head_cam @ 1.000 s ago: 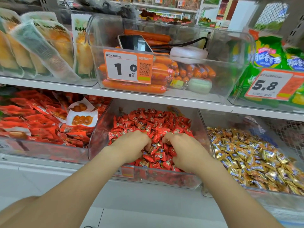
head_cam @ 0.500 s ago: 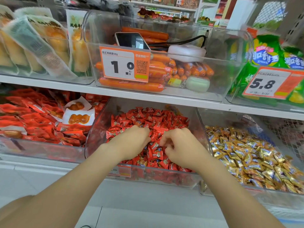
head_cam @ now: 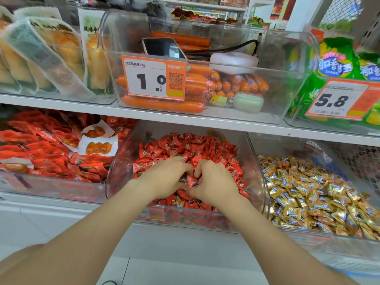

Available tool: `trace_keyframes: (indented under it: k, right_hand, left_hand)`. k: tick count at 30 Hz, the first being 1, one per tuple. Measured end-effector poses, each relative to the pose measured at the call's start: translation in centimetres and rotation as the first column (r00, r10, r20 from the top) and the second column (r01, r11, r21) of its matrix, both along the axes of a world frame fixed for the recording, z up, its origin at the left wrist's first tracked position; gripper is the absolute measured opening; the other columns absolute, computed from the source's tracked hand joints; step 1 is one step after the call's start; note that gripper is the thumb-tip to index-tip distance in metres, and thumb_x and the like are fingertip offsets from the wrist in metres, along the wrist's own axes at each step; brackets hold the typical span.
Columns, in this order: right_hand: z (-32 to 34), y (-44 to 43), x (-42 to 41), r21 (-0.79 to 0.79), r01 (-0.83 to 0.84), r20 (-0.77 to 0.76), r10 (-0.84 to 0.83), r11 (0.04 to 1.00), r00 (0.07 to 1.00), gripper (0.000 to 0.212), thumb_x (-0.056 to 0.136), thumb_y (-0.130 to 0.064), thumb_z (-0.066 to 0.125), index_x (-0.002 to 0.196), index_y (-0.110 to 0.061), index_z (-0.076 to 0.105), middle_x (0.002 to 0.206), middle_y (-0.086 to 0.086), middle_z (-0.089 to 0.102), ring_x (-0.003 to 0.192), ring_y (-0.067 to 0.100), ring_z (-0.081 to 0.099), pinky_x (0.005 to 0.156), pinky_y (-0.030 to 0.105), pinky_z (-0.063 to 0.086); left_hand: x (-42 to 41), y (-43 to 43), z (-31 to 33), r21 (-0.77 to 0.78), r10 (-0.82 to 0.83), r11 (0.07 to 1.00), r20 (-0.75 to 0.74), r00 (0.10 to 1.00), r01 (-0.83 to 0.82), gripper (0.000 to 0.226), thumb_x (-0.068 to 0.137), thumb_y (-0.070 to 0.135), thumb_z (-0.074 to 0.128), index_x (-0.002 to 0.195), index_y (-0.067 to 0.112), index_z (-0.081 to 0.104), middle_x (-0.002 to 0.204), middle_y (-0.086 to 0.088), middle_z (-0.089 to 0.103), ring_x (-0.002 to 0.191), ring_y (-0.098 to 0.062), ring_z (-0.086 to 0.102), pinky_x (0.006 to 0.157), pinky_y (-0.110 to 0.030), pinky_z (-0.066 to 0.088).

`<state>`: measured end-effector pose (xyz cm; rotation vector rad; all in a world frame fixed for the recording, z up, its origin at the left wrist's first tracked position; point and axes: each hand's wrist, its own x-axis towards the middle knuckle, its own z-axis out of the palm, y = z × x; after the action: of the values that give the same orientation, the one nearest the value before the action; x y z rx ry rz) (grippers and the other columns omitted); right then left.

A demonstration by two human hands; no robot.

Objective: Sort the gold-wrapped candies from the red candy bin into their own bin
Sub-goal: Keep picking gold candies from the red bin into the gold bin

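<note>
Both of our hands are buried knuckle-deep in the red candy bin [head_cam: 115, 173] at the lower centre of the frame. The left hand [head_cam: 164, 177] and the right hand [head_cam: 216, 184] are set close together, fingers curled down into the red candies [head_cam: 185, 145], probably to rake the pile apart and expose anything hidden below. One red candy [head_cam: 192, 180] sits between the fingertips of the two hands. We cannot tell whether either hand actually pinches it or anything beneath.

No gold wrapper shows clearly in our hands. A yellowish wrapper [head_cam: 216, 133] at the back edge of the red pile may be a stray, though it is too small to be sure.

The gold-wrapped candies [head_cam: 308, 194] fill their own bin [head_cam: 254, 147] just beside the red one, at lower right. That puts it within easy reach of the right hand for dropping finds.

We judge the step in hand to be searching, with more digging needed.
</note>
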<state>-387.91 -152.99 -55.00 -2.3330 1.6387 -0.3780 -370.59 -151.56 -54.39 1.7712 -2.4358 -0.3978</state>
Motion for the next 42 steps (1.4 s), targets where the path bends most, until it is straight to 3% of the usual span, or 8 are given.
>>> trace_keyframes:
  k: [5, 10, 17, 21, 27, 35, 38, 42]
  right_hand:
    - [-0.1, 0.8, 0.5, -0.02, 0.094, 0.015, -0.094, 0.995, 0.995, 0.062, 0.063, -0.056, 0.092, 0.102, -0.023, 0.057, 0.087, -0.003, 0.065, 0.084, 0.025, 0.065, 0.069, 0.037, 0.055]
    - [0.0, 0.3, 0.3, 0.026, 0.048, 0.103, -0.051, 0.998, 0.993, 0.039, 0.076, -0.018, 0.081, 0.106, -0.026, 0.058, 0.081, -0.003, 0.07, 0.079, 0.021, 0.07, 0.071, 0.041, 0.062]
    - [2.2, 0.0, -2.3, 0.049, -0.066, 0.281, 0.05, 0.997, 0.958, 0.034, 0.09, -0.001, 0.059, 0.108, -0.029, 0.065, 0.073, -0.007, 0.073, 0.078, 0.006, 0.065, 0.064, 0.021, 0.052]
    - [3.7, 0.9, -3.5, 0.076, -0.209, 0.25, 0.184, 0.975, 0.951, 0.044, 0.091, 0.008, 0.042, 0.095, -0.022, 0.074, 0.07, 0.003, 0.067, 0.05, 0.007, 0.051, 0.049, 0.017, 0.042]
    - [2.3, 0.9, -2.0, 0.136, -0.438, -0.023, 0.445, 0.888, 0.895, 0.014, 0.087, -0.019, 0.073, 0.091, -0.028, 0.083, 0.083, -0.011, 0.075, 0.078, 0.005, 0.065, 0.077, 0.026, 0.055]
    - [2.7, -0.7, -2.4, 0.036, -0.358, -0.283, 0.354, 0.933, 0.892, 0.033, 0.082, -0.005, 0.065, 0.096, -0.031, 0.081, 0.108, -0.009, 0.063, 0.102, 0.019, 0.065, 0.088, 0.036, 0.056]
    - [2.6, 0.0, -2.1, 0.115, -0.4, -0.223, 0.416, 0.909, 0.882, 0.027, 0.084, -0.02, 0.07, 0.107, -0.029, 0.081, 0.104, -0.01, 0.062, 0.1, 0.015, 0.061, 0.091, 0.036, 0.056]
    - [1.6, -0.1, -1.1, 0.016, -0.416, -0.328, 0.398, 0.909, 0.857, 0.018, 0.089, -0.037, 0.078, 0.105, -0.029, 0.079, 0.105, -0.005, 0.062, 0.095, 0.02, 0.058, 0.085, 0.035, 0.048]
  left_hand:
    - [0.7, -0.2, 0.0, 0.014, 0.045, 0.999, 0.081, 0.996, -0.046, 0.019, 0.099, 0.039, 0.07, 0.11, 0.024, 0.064, 0.105, 0.004, 0.043, 0.092, -0.022, 0.057, 0.082, -0.044, 0.052]
    - [1.5, 1.0, 0.9, 0.015, 0.046, 0.999, 0.014, 0.999, -0.046, 0.016, 0.107, 0.03, 0.049, 0.092, 0.023, 0.05, 0.093, 0.003, 0.054, 0.082, -0.018, 0.053, 0.073, -0.035, 0.043]
    - [2.3, 2.8, 3.1, -0.065, 0.143, 0.987, -0.064, 0.988, -0.147, 0.04, 0.1, 0.032, 0.044, 0.064, 0.014, 0.045, 0.056, 0.0, 0.046, 0.054, -0.02, 0.041, 0.054, -0.034, 0.036]
    - [2.3, 2.8, 3.3, -0.017, 0.123, 0.992, -0.142, 0.982, -0.126, 0.05, 0.102, 0.028, 0.045, 0.053, 0.02, 0.043, 0.051, 0.002, 0.039, 0.049, -0.02, 0.035, 0.054, -0.037, 0.035]
    - [2.7, 3.1, 2.4, 0.156, 0.152, 0.98, -0.177, 0.972, -0.125, 0.026, 0.102, 0.029, 0.055, 0.084, 0.011, 0.055, 0.066, -0.006, 0.073, 0.057, -0.024, 0.07, 0.053, -0.039, 0.057]
    - [3.0, 3.2, 2.4, 0.307, 0.145, 0.95, -0.27, 0.952, -0.057, 0.025, 0.098, 0.012, 0.053, 0.098, 0.03, 0.071, 0.078, 0.006, 0.074, 0.062, -0.008, 0.069, 0.06, -0.032, 0.059]
    - [1.8, 2.8, 2.1, 0.245, 0.097, 0.968, -0.204, 0.974, -0.045, 0.029, 0.099, 0.014, 0.05, 0.088, 0.02, 0.076, 0.056, 0.02, 0.061, 0.052, 0.003, 0.054, 0.051, -0.012, 0.037]
    - [1.4, 2.3, 1.0, 0.207, 0.036, 0.978, -0.165, 0.986, -0.001, 0.009, 0.101, 0.029, 0.059, 0.097, 0.031, 0.067, 0.077, 0.015, 0.066, 0.075, 0.0, 0.059, 0.065, -0.023, 0.042]
